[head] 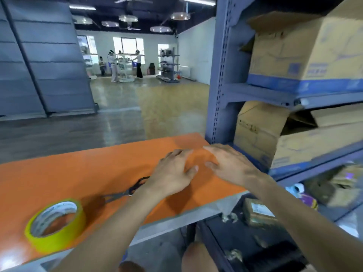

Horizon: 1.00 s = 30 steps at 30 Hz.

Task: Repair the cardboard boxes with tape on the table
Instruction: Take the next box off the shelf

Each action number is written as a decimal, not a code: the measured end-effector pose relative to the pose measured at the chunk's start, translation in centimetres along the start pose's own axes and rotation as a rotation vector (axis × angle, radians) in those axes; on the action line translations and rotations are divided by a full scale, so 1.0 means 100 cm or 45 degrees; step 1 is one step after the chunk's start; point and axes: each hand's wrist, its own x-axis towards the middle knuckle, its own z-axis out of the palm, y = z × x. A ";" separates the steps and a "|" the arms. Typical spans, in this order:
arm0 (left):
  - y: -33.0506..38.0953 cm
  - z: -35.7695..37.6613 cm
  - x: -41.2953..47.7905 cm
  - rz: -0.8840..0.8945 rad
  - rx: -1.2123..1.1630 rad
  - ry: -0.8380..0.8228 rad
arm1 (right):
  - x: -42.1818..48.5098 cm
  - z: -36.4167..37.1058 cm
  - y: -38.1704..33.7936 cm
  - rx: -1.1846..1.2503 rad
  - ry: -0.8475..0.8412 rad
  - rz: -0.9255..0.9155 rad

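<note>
Hands: we note left hand (172, 173) and right hand (231, 165), fingers extended, above orange table (78, 173).
Tape: yellow tape roll (56, 224), 8 o'clock of hands.

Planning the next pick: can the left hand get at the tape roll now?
Probably yes. The left hand is open and holds nothing, the tape roll lies uncovered on the table to its left; only the scissors lie between.

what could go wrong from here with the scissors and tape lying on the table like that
The scissors lie right by the wrist of the left hand, partly hidden under it, so a sweep of that arm could catch the blades or knock them off. The tape roll sits close to the near edge of the table and might get nudged over it.
</note>
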 end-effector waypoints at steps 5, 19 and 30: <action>0.046 0.025 0.038 0.125 -0.035 -0.072 | -0.022 -0.008 0.051 0.022 0.054 0.172; 0.179 0.083 0.155 0.412 0.027 -0.189 | -0.050 -0.044 0.166 -0.006 0.181 0.522; 0.208 0.098 0.181 0.399 0.236 0.005 | -0.047 -0.037 0.199 0.035 0.214 0.654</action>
